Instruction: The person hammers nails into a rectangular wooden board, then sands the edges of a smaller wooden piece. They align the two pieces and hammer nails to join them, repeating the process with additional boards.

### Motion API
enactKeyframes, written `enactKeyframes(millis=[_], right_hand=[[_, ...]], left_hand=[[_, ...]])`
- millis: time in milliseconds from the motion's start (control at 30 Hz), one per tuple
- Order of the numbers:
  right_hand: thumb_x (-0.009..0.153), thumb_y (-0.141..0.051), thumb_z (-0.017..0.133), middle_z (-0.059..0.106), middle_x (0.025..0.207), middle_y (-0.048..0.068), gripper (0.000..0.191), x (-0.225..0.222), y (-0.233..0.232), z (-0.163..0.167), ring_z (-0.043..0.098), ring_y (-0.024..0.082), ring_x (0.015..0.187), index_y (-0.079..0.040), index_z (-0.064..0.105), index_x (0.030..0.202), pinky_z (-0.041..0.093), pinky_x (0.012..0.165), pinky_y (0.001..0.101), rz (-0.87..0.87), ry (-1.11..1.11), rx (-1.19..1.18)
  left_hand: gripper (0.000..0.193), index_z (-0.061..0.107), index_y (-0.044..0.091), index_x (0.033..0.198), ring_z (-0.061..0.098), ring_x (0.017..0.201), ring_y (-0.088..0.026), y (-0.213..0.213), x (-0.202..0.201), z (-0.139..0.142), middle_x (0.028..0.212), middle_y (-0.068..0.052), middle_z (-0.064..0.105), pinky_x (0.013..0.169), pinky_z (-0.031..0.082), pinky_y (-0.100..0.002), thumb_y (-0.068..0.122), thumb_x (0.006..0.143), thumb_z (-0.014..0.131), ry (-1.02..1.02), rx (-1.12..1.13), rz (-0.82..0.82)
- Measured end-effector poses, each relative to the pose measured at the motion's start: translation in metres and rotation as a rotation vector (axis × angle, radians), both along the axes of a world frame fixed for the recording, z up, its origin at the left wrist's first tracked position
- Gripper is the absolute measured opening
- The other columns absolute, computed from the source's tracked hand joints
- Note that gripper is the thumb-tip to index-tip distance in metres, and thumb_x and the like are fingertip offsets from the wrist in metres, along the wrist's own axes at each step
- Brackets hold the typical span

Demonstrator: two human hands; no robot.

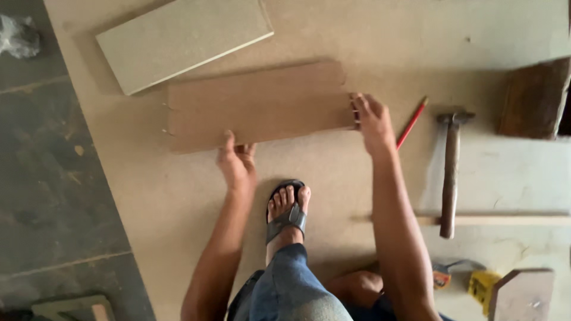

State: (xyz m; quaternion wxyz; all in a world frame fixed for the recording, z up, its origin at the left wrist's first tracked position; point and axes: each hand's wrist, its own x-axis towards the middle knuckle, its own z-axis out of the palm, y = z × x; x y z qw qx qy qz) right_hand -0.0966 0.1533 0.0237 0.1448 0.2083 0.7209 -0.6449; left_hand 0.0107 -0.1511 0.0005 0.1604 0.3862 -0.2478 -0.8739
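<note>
Cut off at the right edge: a dark wood block [533, 98] and a rounded board piece [523, 294] at the bottom corner. Half hidden behind the right arm, a small yellow and orange object [483, 284], too unclear to identify. Blurred crumpled plastic [18, 34] at top left.

Lying flat on a large sheet [178, 196] of smooth tan fibreboard on the floor: 1 brown board [262, 107], rectangular, matte, with small nails sticking out at both short ends. Left hand [237, 161] curled over its near long edge, thumb on top, gripping. Right hand [373, 122] at its right end, fingers bent around that edge among the nails.

Just beyond, 1 thicker pale panel [181, 38], speckled surface, overlapping nothing. Right of the hands: 1 red pencil [412, 123], 1 hammer [450, 172] with worn wooden handle, 1 thin wood strip [505, 220]. 1 sandalled foot [287, 211] planted between the arms.
</note>
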Motion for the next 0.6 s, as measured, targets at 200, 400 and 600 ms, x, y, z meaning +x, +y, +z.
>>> enactKeyframes(millis=[200,400,600], right_hand=[[0.103,-0.029,0.058,0.069,0.120,0.007,0.042,-0.018,-0.077,0.007,0.070,0.015,0.098,-0.004,0.059,0.137,0.064,0.070,0.0325,0.147,0.176,-0.197],[0.105,-0.014,0.059,0.069,0.115,0.014,0.040,-0.033,-0.096,-0.004,0.069,0.018,0.096,-0.001,0.056,0.142,0.064,0.074,0.0329,0.138,0.286,-0.238],[0.103,-0.011,0.060,0.073,0.115,0.013,0.036,-0.040,-0.063,-0.026,0.074,0.017,0.096,0.003,0.059,0.136,0.066,0.079,0.0330,-0.027,0.306,-0.147]], left_hand=[[0.036,0.059,0.006,0.128,0.068,0.102,-0.021,-0.067,-0.023,-0.005,0.116,-0.009,0.067,0.082,0.064,-0.038,0.023,0.097,0.069,-0.008,-0.104,0.004],[0.037,0.059,0.001,0.126,0.070,0.105,-0.022,-0.102,-0.054,-0.015,0.116,-0.011,0.068,0.088,0.065,-0.038,0.029,0.102,0.066,0.034,-0.136,-0.202],[0.045,0.063,-0.006,0.116,0.074,0.094,-0.026,-0.071,-0.070,-0.026,0.105,-0.017,0.072,0.087,0.065,-0.042,0.036,0.100,0.067,-0.023,-0.122,-0.371]])
